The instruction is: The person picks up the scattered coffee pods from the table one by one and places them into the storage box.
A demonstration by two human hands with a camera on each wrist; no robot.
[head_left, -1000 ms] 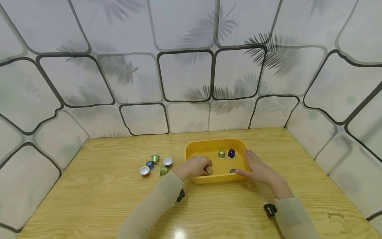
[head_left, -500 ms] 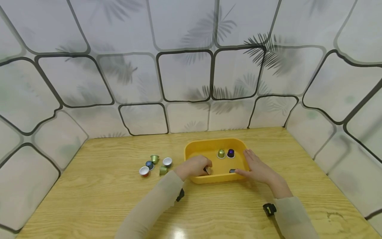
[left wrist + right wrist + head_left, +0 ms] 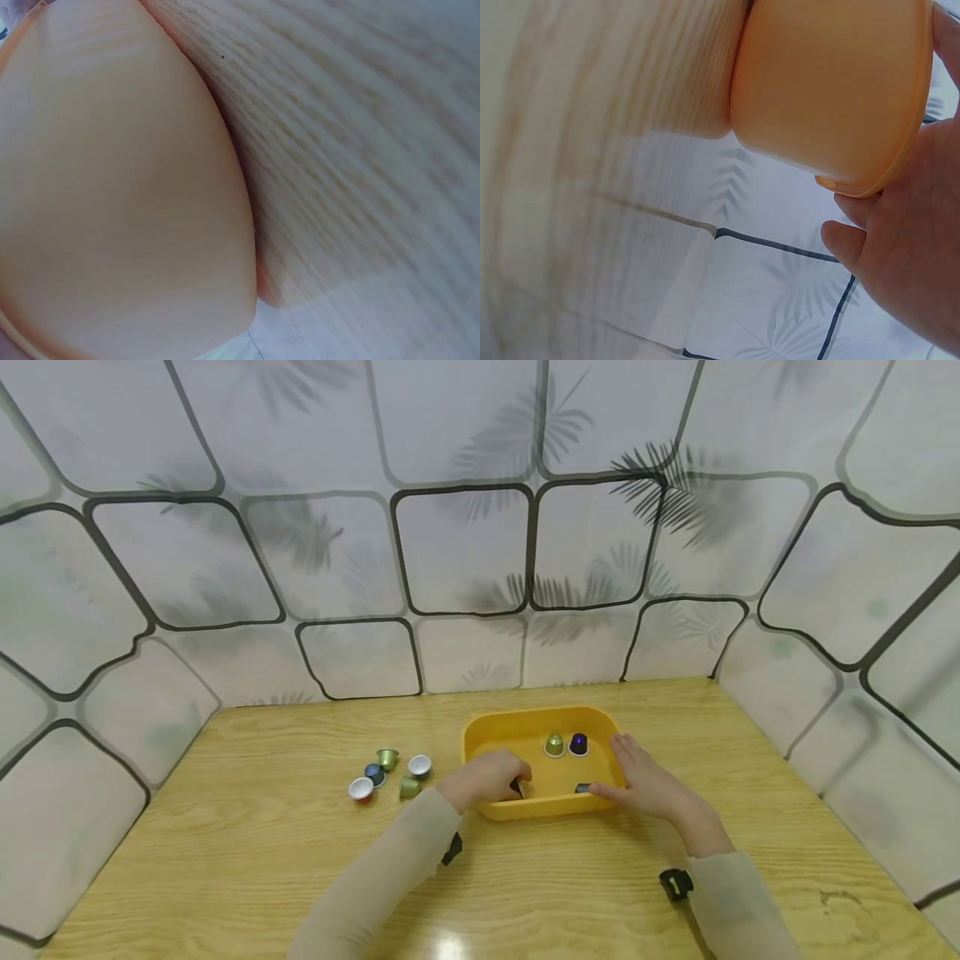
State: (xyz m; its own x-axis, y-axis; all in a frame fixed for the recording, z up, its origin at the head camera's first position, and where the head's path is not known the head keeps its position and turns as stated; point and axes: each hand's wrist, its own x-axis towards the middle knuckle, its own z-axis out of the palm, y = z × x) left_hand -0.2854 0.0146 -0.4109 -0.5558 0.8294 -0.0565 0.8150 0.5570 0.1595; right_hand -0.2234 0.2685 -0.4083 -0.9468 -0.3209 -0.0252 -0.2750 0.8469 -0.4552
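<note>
At the tray's [image 3: 551,807] 8 o'clock, the left hand [image 3: 487,777] is curling its fingers around a dark capsule [image 3: 516,787], mostly hidden, low inside the wall, apparently to control it near the floor. At 4 o'clock, the right hand [image 3: 651,783] is resting along the rim, fingers extended and grasping nothing, probably steadying the tray; its thumb is lying beside a grey capsule [image 3: 582,788], whether touching I cannot tell. Toward 12 and 1 o'clock, a gold-green capsule [image 3: 554,745] and a purple capsule [image 3: 578,744] are standing wide rim down, presumably for stability. Outside, at 9 o'clock, 5 capsules are lying loosely on the table [image 3: 247,843], seemingly within left-hand reach: far green capsule [image 3: 387,758], near green capsule [image 3: 410,787], blue capsule [image 3: 374,773], red-sided capsule [image 3: 362,789], white-faced capsule [image 3: 420,766].
</note>
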